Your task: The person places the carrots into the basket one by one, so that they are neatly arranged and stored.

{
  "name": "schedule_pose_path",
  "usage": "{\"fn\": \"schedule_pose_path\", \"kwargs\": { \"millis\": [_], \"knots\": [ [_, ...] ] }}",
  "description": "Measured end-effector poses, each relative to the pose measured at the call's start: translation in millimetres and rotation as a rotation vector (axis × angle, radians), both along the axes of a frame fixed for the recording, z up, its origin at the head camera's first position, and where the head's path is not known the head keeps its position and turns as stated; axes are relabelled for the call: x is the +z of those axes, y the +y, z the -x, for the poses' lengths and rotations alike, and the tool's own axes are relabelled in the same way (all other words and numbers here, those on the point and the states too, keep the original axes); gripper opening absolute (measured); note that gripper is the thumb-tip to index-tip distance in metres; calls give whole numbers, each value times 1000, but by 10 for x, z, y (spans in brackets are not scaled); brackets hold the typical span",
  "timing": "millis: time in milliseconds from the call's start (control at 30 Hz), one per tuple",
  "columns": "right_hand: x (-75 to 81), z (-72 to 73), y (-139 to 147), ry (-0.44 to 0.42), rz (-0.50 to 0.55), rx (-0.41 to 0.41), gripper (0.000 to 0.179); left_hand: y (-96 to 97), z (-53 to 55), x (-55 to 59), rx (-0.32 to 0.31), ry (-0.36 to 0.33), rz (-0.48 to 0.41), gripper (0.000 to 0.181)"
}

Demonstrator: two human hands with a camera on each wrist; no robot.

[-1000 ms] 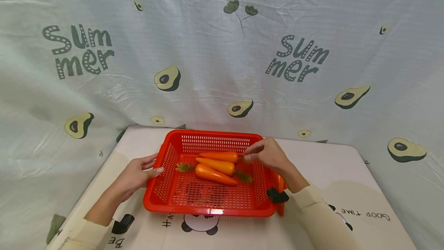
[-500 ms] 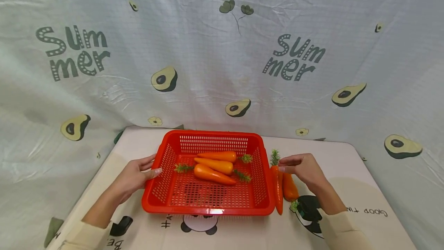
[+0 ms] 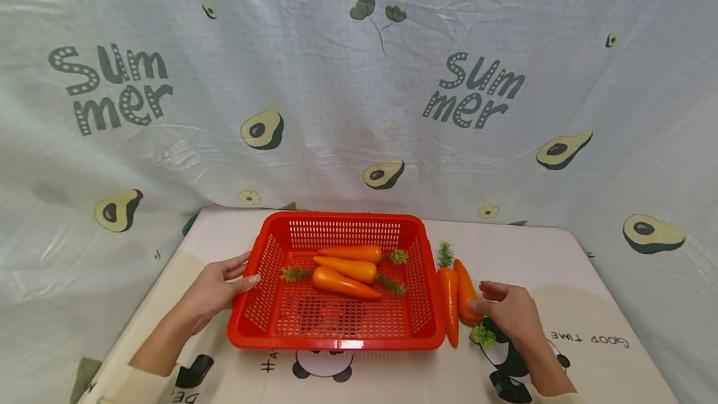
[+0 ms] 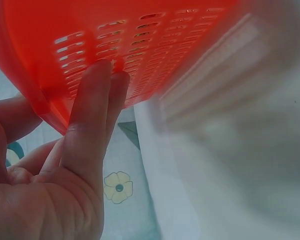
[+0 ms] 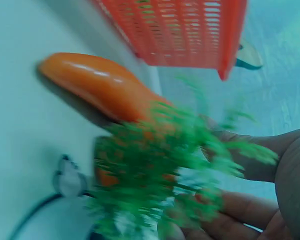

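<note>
In the right wrist view, the green feathery leaf tuft [image 5: 150, 150] before the right hand [image 3: 509, 313] is blurred and obscures part of its fingers and one end of the smooth orange carrot [image 5: 92, 82]. At the left hand [image 3: 210, 292], the left wrist view's top edge crops the red perforated plastic basket [image 4: 45, 30].

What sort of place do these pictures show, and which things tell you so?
Probably a makeshift filming or practice corner, not a working kitchen: an avocado-printed cloth hangs behind the table, whose top has panda drawings, and the carrots in the red basket look artificial.
</note>
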State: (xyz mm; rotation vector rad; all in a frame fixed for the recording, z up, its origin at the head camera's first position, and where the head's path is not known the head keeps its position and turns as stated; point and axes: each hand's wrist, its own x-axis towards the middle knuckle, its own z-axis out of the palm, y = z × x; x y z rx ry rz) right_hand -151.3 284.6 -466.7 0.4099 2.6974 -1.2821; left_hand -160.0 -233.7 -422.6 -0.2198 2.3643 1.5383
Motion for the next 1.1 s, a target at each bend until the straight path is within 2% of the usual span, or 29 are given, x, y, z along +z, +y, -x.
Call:
{"fn": "schedule_pose_path", "kwargs": {
  "millis": [167, 333, 500, 700, 1100],
  "knots": [
    [-66, -20, -83, -8, -117, 17, 72, 7, -18, -7, -2, 4, -10, 77],
    [-46, -28, -109, -5, -186, 18, 62, 27, -11, -29, -13, 20, -25, 78],
    [-27, -4, -105, -11, -159, -19, 53, 35, -13, -18, -13, 26, -28, 77],
    [-22, 17, -68, -27, -119, -43, 53, 31, -14, -10, -5, 16, -17, 77],
    [94, 32, -35, -12, -24, -65, 53, -6, -9, -15, -3, 16, -16, 76]
  ]
}}
